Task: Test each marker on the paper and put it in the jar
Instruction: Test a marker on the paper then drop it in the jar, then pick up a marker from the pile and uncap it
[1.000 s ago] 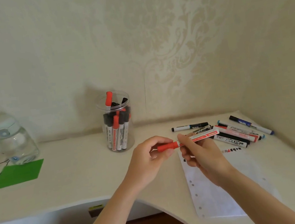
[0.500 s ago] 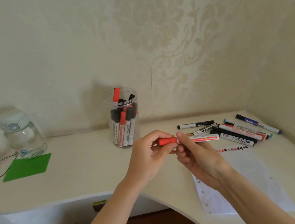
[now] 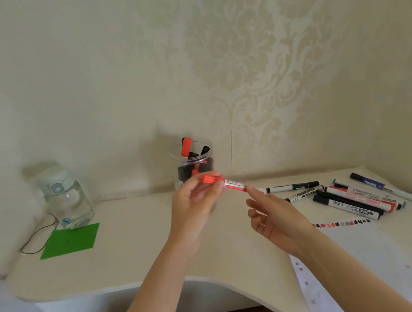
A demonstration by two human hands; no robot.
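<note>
Nearest me the paper point(image 3: 367, 260) lies flat at the desk's point(image 3: 134, 258) right front edge. Above it my right hand point(image 3: 274, 215) hangs with fingers loosely spread, its fingertip touching the red marker's point(image 3: 226, 182) back end. My left hand point(image 3: 195, 202) pinches that marker at its capped end, just before the jar point(image 3: 192, 161). Loose markers point(image 3: 354, 198) lie right; a bottle point(image 3: 66, 196) stands far left.

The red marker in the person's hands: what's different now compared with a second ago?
The left hand has carried the red marker up and left toward the jar, gripping its capped end. The right hand has let go and opened, one fingertip near the marker's tail. The loose markers, paper and jar stayed put.
</note>
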